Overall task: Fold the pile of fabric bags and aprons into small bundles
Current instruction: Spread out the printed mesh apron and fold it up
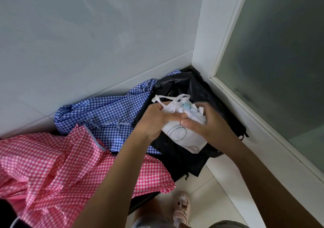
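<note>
White bag, half bundled, was clamped from both sides, left hand curled round its left edge, right hand wrapped across its front, just over black fabric at the right, blue gingham and pink gingham heaped left.

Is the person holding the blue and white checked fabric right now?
No, the left hand and right hand both grip the white fabric bag; the blue checked fabric lies loose beside them.
</note>
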Motion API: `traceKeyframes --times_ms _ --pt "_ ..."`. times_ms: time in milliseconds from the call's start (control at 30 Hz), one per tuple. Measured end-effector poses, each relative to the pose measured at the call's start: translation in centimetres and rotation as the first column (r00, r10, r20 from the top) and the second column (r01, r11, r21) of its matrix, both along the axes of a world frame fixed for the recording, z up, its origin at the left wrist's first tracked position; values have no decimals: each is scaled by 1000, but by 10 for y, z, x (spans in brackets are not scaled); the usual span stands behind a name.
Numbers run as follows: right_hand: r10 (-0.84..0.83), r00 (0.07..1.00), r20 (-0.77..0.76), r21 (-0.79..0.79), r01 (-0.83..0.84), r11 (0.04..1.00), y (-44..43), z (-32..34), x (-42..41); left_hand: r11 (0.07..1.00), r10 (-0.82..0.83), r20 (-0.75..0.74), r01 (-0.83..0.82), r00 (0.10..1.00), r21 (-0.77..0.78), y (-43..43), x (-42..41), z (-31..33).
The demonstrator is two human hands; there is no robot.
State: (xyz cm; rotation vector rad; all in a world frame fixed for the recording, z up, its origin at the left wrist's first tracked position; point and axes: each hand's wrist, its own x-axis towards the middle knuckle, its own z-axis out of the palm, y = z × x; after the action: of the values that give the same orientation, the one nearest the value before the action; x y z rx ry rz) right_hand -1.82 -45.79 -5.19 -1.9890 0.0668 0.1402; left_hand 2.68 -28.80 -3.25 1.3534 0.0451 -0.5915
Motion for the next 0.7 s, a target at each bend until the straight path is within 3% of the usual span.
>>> traceKeyframes --times_ms 67,133,300,467,533,600,700 --pt "73 994 -84 -14 -75 997 0 3 0 996 -29 7 28 1000 85 3 5 5" --pt "16 999 -45 -69 -19 997 1 1 0 998 -2 -50 5 999 60 3 6 3" --pt "-190 982 2 72 189 979 13 2 0 912 13 -232 -107 973 -396 -6 -14 -16" --pt "-153 977 146 -41 161 986 23 -12 -4 940 55 -300 -151 952 -307 -15 -22 -18" --pt "-60 972 226 -82 80 993 20 -13 -10 962 101 -330 -177 939 -208 -9 -16 -19" --pt "188 902 389 -275 -81 958 13 -12 -14 974 128 -393 -190 911 -124 -3 -11 -20" --pt "597 684 419 -590 -294 752 0 -16 -16 986 42 -479 -112 877 -120 6 -10 -18"
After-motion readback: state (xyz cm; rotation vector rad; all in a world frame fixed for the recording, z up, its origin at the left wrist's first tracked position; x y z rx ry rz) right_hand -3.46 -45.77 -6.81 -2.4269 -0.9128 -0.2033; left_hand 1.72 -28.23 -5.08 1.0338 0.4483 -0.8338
